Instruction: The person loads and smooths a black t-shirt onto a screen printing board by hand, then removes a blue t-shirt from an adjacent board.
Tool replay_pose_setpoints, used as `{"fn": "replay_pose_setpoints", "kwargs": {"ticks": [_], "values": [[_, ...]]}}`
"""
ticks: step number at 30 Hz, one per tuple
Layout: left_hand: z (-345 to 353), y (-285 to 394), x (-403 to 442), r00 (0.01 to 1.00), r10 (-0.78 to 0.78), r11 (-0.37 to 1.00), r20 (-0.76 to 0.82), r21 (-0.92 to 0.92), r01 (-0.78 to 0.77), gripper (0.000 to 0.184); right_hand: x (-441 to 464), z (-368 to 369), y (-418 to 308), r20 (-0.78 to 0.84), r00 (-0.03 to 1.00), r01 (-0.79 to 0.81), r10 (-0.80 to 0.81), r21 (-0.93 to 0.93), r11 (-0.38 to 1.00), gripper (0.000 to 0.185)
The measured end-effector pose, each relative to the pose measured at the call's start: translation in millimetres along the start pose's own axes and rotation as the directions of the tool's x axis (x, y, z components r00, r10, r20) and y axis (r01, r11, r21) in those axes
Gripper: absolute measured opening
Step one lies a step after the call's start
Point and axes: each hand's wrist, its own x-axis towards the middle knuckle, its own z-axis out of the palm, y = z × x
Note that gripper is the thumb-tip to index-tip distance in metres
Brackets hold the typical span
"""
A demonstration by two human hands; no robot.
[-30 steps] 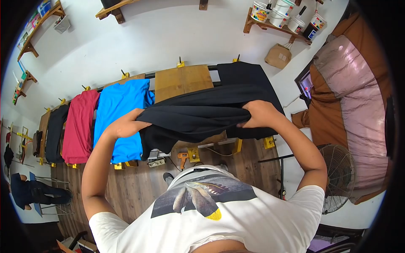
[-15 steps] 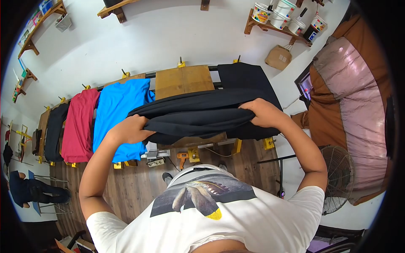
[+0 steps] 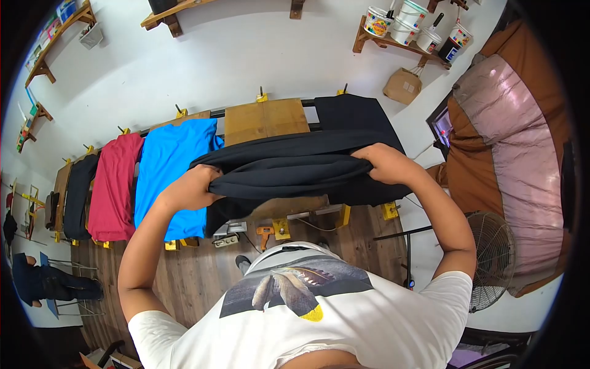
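Observation:
A black T-shirt (image 3: 289,169) is stretched sideways between my two hands, its cloth gathered in long folds. My left hand (image 3: 195,186) is closed around its left end, in front of the blue shirt. At the other end my right hand (image 3: 382,163) grips the cloth, fingers partly hidden in the folds. Behind and below the held cloth is a bare wooden board (image 3: 265,119), partly covered by it. To its right, another board carries a black shirt (image 3: 353,117). On the left a bright blue shirt (image 3: 178,154) lies over its board.
Farther left lie a red shirt (image 3: 117,184) and a dark shirt (image 3: 80,197) on boards. A heat gun (image 3: 265,235) hangs below the front edge. A fan (image 3: 493,261) stands at right; paint tubs (image 3: 404,31) sit on a wall shelf. Another person (image 3: 52,280) is at far left.
A flap of the black cloth now hangs lower beside my left hand. My hands keep their grip and have barely moved.

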Motion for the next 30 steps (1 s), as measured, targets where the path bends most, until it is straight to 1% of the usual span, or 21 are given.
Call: {"fn": "replay_pose_setpoints", "kwargs": {"ticks": [1, 3, 4, 5, 9, 10, 12, 13, 15, 16, 17, 18, 19, 20, 21, 22, 23, 24, 25, 26, 30], "values": [[-1.7, 1.6, -0.2, 1.0, 0.0, 1.0, 0.0, -0.001, 0.0, 0.017, 1.6, -1.6, -1.0, 0.022, 1.0, 0.01, -0.011, 0.045, 0.999, 0.043], [-8.8, 9.9, -1.6, 0.976, -0.173, 0.961, 0.131, -0.194, 0.196, 0.019, 3.3, -9.3, -12.5, 0.041, 0.999, 0.019, -0.022, 0.089, 0.996, 0.04], [-13.1, 14.8, -2.0, 0.976, -0.171, 0.962, 0.131, -0.193, 0.195, 0.019, 3.2, -20.2, -27.4, 0.11, 0.994, -0.03, 0.017, 0.125, 0.992, 0.035], [-17.1, 20.4, -2.7, 0.961, -0.242, 0.931, 0.136, -0.246, 0.269, 0.021, 2.5, -26.0, -35.2, 0.18, 0.982, -0.082, 0.053, 0.156, 0.984, 0.031], [-25.9, 37.3, -4.1, 0.897, -0.407, 0.845, 0.173, -0.303, 0.441, 0.028, 2.4, -20.5, -32.2, 0.251, 0.968, -0.042, 0.027, 0.054, 0.998, 0.025], [-27.1, 39.0, -5.0, 0.896, -0.408, 0.843, 0.175, -0.305, 0.443, 0.028, 3.4, -18.7, -28.3, 0.273, 0.961, -0.059, 0.036, 0.076, 0.995, 0.025], [-29.4, 40.7, -5.1, 0.878, -0.381, 0.789, 0.29, -0.393, 0.472, 0.043, 4.7, -13.4, -14.7, 0.294, 0.955, -0.076, 0.044, 0.097, 0.992, 0.025], [-28.9, 36.5, -6.3, 0.877, -0.381, 0.788, 0.291, -0.393, 0.473, 0.043, 4.1, -8.8, -4.0, 0.307, 0.952, -0.051, 0.0, 0.157, 0.986, 0.027], [-25.3, 17.1, -12.3, 0.902, -0.105, 0.717, 0.419, -0.597, 0.36, 0.062, 2.7, -11.3, 2.9, 0.317, 0.947, -0.026, -0.046, 0.219, 0.975, 0.028], [-18.9, 4.8, -17.9, 0.902, -0.107, 0.717, 0.419, -0.596, 0.362, 0.062, 1.7, -18.1, 0.6, 0.425, 0.903, -0.108, -0.059, 0.357, 0.928, 0.032], [-7.9, -8.1, -26.4, 0.942, 0.035, 0.462, 0.334, -0.841, 0.281, 0.068, 0.9, -21.8, 0.2, 0.524, 0.847, -0.202, -0.091, 0.475, 0.856, 0.037], [3.3, -15.7, -33.5, 0.97, 0.137, 0.14, 0.201, -0.973, 0.182, 0.074, -2.2, -17.7, 5.4, 0.525, 0.846, -0.2, -0.094, 0.477, 0.856, 0.037], [17.3, -8.7, -32.0, 0.994, 0.105, -0.061, 0.036, -0.997, 0.043, 0.07, -8.1, -7.1, 13.9, 0.453, 0.89, -0.355, -0.06, 0.768, 0.534, 0.044], [43.4, -12.4, -29.2, 0.994, 0.102, -0.064, 0.039, -0.997, 0.046, 0.07, -13.0, 8.8, 19.1, 0.402, 0.916, -0.401, 0.011, 0.911, 0.098, 0.052], [78.0, -23.0, -24.7, 0.996, -0.082, -0.26, -0.022, -0.965, -0.042, 0.068, -17.1, 35.8, 18.1, 0.345, 0.922, -0.329, 0.178, 0.937, -0.115, 0.062], [106.1, -25.2, -21.4, 0.961, -0.272, -0.425, -0.046, -0.89, -0.163, 0.065, -11.2, 66.5, 31.0, 0.35, 0.902, -0.355, 0.252, 0.935, -0.026, 0.066], [127.8, -11.3, -15.1, 0.938, -0.345, -0.537, 0.039, -0.828, -0.163, 0.063, -46.7, 160.8, 67.6, 0.347, 0.903, -0.353, 0.252, 0.935, -0.021, 0.066], [142.0, -2.2, -9.6, 0.906, -0.402, -0.636, 0.13, -0.752, -0.174, 0.061, -0.6, 214.8, 123.6, 0.097, 0.921, -0.23, 0.378, 0.917, 0.326, 0.062], [143.6, -9.0, -7.6, 0.907, -0.403, -0.634, 0.124, -0.752, -0.179, 0.061, 4.6, 213.0, 127.9, 0.093, 0.922, -0.227, 0.376, 0.916, 0.331, 0.062], [190.6, 7.2, -85.6, 0.901, -0.407, -0.637, 0.148, -0.753, -0.164, 0.06, 13.3, 236.9, 95.1, 0.079, 0.932, -0.208, 0.353, 0.915, 0.345, 0.062], [232.7, 19.2, -91.9, 0.858, -0.436, -0.669, 0.271, -0.735, -0.107, 0.057, 7.4, 293.8, 28.0, 0.064, 0.964, -0.162, 0.26, 0.914, 0.373, 0.059]]}}
